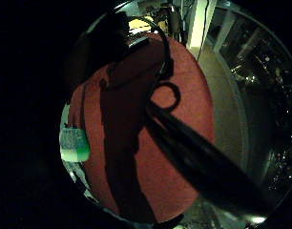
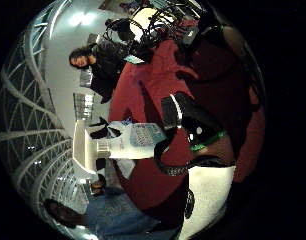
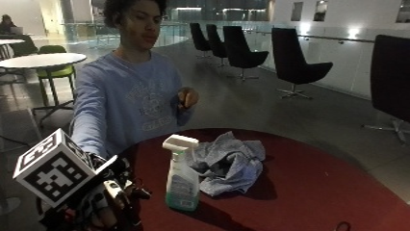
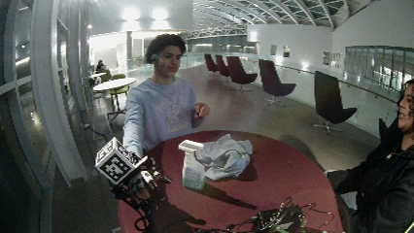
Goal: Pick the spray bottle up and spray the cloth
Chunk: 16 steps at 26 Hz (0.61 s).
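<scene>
A spray bottle (image 3: 181, 175) with a white trigger head and green liquid stands upright on the round red table (image 3: 307, 183). A crumpled grey-blue cloth (image 3: 227, 161) lies right beside it, on the side away from my hand. My gloved right hand (image 3: 106, 202) hovers at the table's edge, a short way from the bottle, with its fingers loosely curled and holding nothing. The thumb side palm view shows the bottle (image 2: 128, 142) standing apart from the palm. Its green base (image 1: 74, 145) shows in the little finger side palm view. The bare left hand (image 3: 187, 97) is raised at chest height.
A tangle of cables and electronics (image 4: 271, 221) lies on the table's edge away from the person. A small cable loop (image 3: 342, 225) rests on the red top. Black chairs (image 3: 291, 62) stand well behind the table.
</scene>
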Each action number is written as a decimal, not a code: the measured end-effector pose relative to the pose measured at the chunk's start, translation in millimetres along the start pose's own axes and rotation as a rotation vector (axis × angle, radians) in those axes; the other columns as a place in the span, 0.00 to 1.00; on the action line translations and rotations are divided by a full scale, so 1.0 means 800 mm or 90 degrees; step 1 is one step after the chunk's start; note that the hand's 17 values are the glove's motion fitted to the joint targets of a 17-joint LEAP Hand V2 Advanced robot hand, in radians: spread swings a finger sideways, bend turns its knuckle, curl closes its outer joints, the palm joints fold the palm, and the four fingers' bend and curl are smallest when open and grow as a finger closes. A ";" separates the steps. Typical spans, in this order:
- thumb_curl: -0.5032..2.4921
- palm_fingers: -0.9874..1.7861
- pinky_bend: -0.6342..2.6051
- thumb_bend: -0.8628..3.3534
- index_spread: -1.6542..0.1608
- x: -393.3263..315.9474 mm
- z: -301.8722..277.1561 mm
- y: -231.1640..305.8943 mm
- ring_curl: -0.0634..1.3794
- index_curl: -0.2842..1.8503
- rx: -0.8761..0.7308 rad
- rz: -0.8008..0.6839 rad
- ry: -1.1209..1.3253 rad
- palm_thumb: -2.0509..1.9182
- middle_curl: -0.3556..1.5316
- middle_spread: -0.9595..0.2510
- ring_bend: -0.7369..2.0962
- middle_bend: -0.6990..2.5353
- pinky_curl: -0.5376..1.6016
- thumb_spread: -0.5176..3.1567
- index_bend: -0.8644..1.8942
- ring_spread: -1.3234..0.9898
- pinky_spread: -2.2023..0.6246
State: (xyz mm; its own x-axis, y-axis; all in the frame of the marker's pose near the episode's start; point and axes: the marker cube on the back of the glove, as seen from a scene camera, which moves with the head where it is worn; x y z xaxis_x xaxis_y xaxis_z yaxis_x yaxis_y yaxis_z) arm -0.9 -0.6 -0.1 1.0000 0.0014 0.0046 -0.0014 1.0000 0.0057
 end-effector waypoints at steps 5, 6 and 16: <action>0.21 0.59 0.26 0.28 0.77 -0.003 -0.003 0.001 0.14 0.22 -0.012 -0.002 0.004 0.65 0.27 0.77 0.37 0.32 0.31 0.32 0.42 0.58 0.83; 0.21 0.59 0.26 0.28 0.76 -0.003 -0.003 0.001 0.15 0.23 -0.013 -0.003 0.004 0.65 0.28 0.77 0.37 0.32 0.31 0.34 0.42 0.58 0.84; 0.23 0.59 0.25 0.27 0.73 0.001 0.002 0.001 0.18 0.26 -0.003 0.001 -0.001 0.66 0.31 0.77 0.36 0.31 0.34 0.42 0.40 0.58 0.85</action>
State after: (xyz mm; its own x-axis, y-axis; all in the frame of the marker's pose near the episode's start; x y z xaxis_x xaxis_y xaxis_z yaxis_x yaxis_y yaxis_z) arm 0.2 0.1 1.3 1.0000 0.0037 0.0067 -0.0037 1.0000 0.0010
